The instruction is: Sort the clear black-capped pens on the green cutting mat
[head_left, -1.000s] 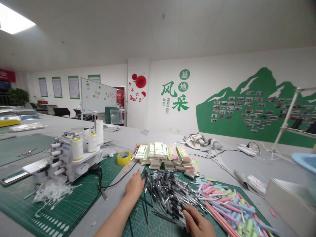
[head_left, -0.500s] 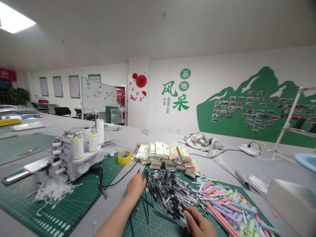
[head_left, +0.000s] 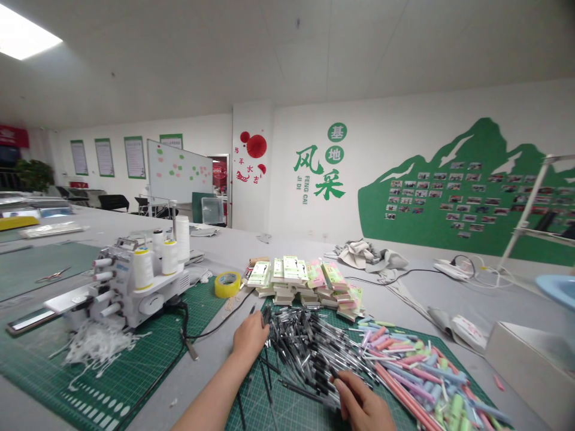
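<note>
First inspector: The white wall carries green lettering and a green mountain display at right; a grey worktop spans the room before it. What stands at left?

Second inspector: A white sewing machine bearing thread cones, with a white thread tangle on the green left mat below. A yellow tape roll lies further right.

First inspector: And the hands?

Second inspector: They are apart. The left hand is curled at the left edge of the heap of black pens; a dark tip shows above its fingers. Whether it grips that item cannot be told. The right hand, at the heap's near side, pinches a dark pen between thumb and finger.

First inspector: Location of the heap?

Second inspector: On the green middle mat, just in front of the stacked small boxes. Pastel tubes adjoin it at right. Crumpled cloth lies behind; a white box and a blue basin are noted at far right.
</note>
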{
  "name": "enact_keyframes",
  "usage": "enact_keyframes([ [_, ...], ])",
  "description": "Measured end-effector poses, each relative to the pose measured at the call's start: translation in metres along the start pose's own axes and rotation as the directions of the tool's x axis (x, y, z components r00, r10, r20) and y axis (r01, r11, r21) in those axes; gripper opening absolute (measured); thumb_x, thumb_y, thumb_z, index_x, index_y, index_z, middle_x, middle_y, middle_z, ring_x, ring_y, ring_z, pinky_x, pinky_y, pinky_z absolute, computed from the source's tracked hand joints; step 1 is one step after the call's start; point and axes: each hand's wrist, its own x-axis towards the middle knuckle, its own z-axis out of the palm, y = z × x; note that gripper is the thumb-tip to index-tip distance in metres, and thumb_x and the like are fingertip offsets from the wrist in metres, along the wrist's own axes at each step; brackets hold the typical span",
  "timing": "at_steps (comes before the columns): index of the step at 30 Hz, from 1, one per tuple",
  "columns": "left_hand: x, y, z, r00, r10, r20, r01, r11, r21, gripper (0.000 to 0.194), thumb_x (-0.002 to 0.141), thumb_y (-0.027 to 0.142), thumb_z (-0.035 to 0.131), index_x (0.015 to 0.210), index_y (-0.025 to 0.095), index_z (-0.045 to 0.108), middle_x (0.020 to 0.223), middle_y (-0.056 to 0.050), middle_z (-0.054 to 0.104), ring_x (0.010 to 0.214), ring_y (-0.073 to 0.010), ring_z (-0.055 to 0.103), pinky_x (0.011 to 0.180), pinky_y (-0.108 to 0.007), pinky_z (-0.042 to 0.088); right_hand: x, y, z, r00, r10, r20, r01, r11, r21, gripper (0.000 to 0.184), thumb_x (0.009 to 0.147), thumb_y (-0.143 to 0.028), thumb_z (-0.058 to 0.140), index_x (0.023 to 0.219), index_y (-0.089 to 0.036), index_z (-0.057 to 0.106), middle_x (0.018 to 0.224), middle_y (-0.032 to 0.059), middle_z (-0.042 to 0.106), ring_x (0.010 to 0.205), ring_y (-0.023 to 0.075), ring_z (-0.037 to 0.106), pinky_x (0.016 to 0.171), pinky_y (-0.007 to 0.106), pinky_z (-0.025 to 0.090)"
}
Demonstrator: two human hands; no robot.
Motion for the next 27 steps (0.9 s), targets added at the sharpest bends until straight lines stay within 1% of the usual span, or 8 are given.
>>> enact_keyframes([
  [4, 0.0, 0.001, 0.001, 1.0, 0.003, -0.006, -0.003, 1.0, -0.006, 0.016, 0.082, 0.035, 0.048, 0.084, 0.022, 0.056, 0.089, -0.005, 0.066, 0.088, -0.0205, 0.061, 0.07, -0.027, 0.04, -0.001, -0.002, 0.0, 1.0, -0.02, -0.015, 0.02, 1.0, -0.001, 0.05, 0.075, -0.063, 0.044, 0.084, -0.02, 0.068, 0.043, -0.0025, 0.057, 0.043, 0.0154, 0.054, 0.047, 0.022, 0.041],
  [7, 0.002, -0.001, -0.001, 0.999, -0.006, -0.032, 0.005, 1.0, -0.009, 0.018, 0.084, 0.036, 0.044, 0.086, 0.022, 0.055, 0.091, -0.005, 0.065, 0.088, -0.0198, 0.06, 0.07, -0.027, 0.039, -0.001, -0.004, 0.0, 1.0, -0.02, -0.006, 0.02, 1.0, -0.019, 0.051, 0.076, -0.063, 0.042, 0.084, -0.02, 0.067, 0.043, -0.0026, 0.057, 0.044, 0.0159, 0.054, 0.048, 0.023, 0.042],
  [12, 0.008, -0.015, -0.006, 0.994, -0.051, -0.102, 0.051, 0.999, 0.002, 0.014, 0.084, 0.025, 0.042, 0.092, 0.02, 0.053, 0.102, -0.007, 0.061, 0.094, -0.0192, 0.057, 0.075, -0.026, 0.039, -0.002, -0.007, -0.001, 1.0, -0.01, -0.017, 0.01, 1.0, -0.028, 0.05, 0.076, -0.062, 0.041, 0.083, -0.02, 0.067, 0.043, -0.0027, 0.056, 0.043, 0.0158, 0.053, 0.048, 0.023, 0.042],
  [14, 0.011, -0.022, -0.007, 0.992, -0.063, -0.112, 0.064, 0.998, 0.005, 0.013, 0.084, 0.024, 0.043, 0.091, 0.02, 0.053, 0.102, -0.008, 0.06, 0.095, -0.0194, 0.057, 0.076, -0.026, 0.039, -0.002, -0.008, -0.001, 1.0, -0.015, -0.027, 0.014, 0.999, -0.033, 0.051, 0.076, -0.063, 0.04, 0.082, -0.02, 0.067, 0.043, -0.0026, 0.056, 0.043, 0.0159, 0.054, 0.049, 0.023, 0.043],
  [18, 0.014, -0.029, -0.006, 0.99, -0.081, -0.113, 0.083, 0.996, 0.014, 0.014, 0.083, 0.028, 0.046, 0.09, 0.019, 0.054, 0.1, -0.008, 0.06, 0.093, -0.0199, 0.057, 0.075, -0.027, 0.04, -0.002, -0.008, -0.001, 0.999, -0.018, -0.027, 0.017, 0.999, -0.032, 0.051, 0.075, -0.063, 0.04, 0.082, -0.02, 0.067, 0.043, -0.0026, 0.057, 0.043, 0.0159, 0.054, 0.048, 0.023, 0.042],
  [23, 0.014, -0.033, -0.006, 0.987, -0.114, -0.112, 0.119, 0.992, 0.037, 0.018, 0.082, 0.029, 0.049, 0.096, 0.018, 0.053, 0.106, -0.01, 0.06, 0.096, -0.0214, 0.057, 0.075, -0.027, 0.041, -0.002, -0.006, -0.001, 1.0, -0.008, -0.01, 0.008, 1.0, 0.009, 0.046, 0.075, -0.06, 0.045, 0.083, -0.021, 0.067, 0.043, -0.0034, 0.056, 0.043, 0.0153, 0.053, 0.047, 0.023, 0.041],
  [27, 0.014, -0.034, -0.007, 0.987, -0.133, -0.087, 0.138, 0.989, 0.054, 0.014, 0.081, 0.027, 0.05, 0.091, 0.019, 0.055, 0.103, -0.011, 0.063, 0.097, -0.0226, 0.058, 0.075, -0.028, 0.042, -0.001, -0.006, -0.001, 0.999, -0.04, -0.028, 0.04, 0.999, 0.022, 0.046, 0.075, -0.062, 0.046, 0.081, -0.021, 0.067, 0.042, -0.0035, 0.055, 0.043, 0.0152, 0.053, 0.047, 0.022, 0.042],
])
